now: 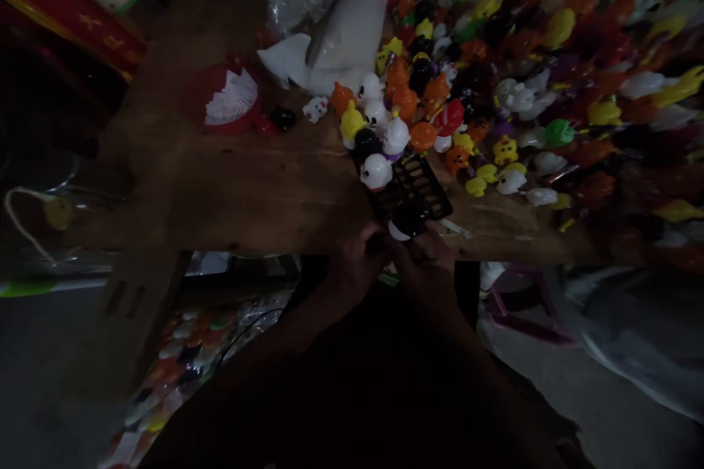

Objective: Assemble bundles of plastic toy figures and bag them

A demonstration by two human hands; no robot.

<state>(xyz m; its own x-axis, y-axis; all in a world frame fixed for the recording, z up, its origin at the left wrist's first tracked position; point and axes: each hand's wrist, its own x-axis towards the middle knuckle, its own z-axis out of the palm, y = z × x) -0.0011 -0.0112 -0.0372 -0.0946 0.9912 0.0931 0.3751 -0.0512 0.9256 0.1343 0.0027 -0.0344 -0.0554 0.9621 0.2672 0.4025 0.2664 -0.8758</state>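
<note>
In our red bowl [193,99] lie white paper slips [232,97]; our black rack [434,187] has small toys [377,172] crowding its far left part. In this dimness, we cannot tell whether our curled left hand [355,258] holds anything. Our right hand [432,258] grips a black-and-white toy [411,221] between thumb and fingers, beside the rack's near edge.

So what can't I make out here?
Head view:
Underside of the held toy: hidden by the right hand.
Whatever the left hand may hold: lost in shadow.
Print on the paper slips: too small.
Far end of the black rack: covered by toys.
Plastic bag: cut off by right edge.
</note>
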